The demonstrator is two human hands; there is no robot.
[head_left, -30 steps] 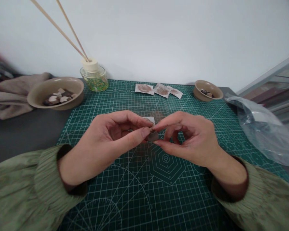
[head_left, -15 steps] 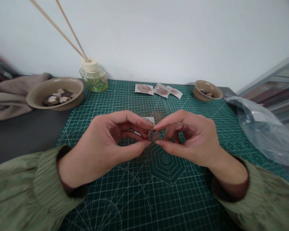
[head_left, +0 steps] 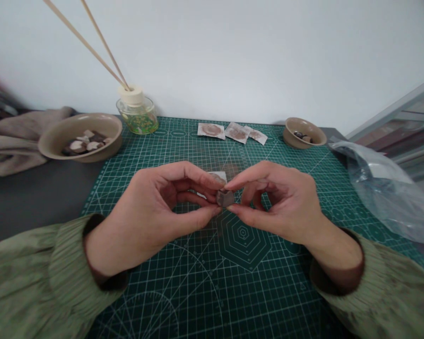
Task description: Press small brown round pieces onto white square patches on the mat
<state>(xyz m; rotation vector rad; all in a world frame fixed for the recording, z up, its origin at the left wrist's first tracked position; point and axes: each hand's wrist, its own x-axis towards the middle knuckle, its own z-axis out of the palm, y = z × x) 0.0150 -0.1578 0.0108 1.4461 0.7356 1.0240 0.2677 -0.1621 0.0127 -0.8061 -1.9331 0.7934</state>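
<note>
Between my two hands is a small grey-brown piece (head_left: 226, 198) with a notched upper edge; its exact kind is unclear. My left hand (head_left: 166, 202) pinches its left side between thumb and fingers. From the right, my right hand (head_left: 279, 200) grips it with thumb and index fingertip, the other fingers curled. The piece is held above a green cutting mat (head_left: 198, 292) with white grid lines. Behind the fingertips a white paper square (head_left: 219, 177) lies on the mat, partly hidden by my left hand.
Brown-stained white papers (head_left: 211, 131) lie at the mat's back edge. A bowl of broken pieces (head_left: 45, 146) stands at left, beside a cloth (head_left: 21, 136) and a reed diffuser (head_left: 137, 113). At right are a smaller bowl (head_left: 304, 123) and a clear plastic bag (head_left: 385, 183).
Both hands keep their pinch on the small piece. It appears very slightly turned, its notched edge now clearer; nothing else has visibly moved.
</note>
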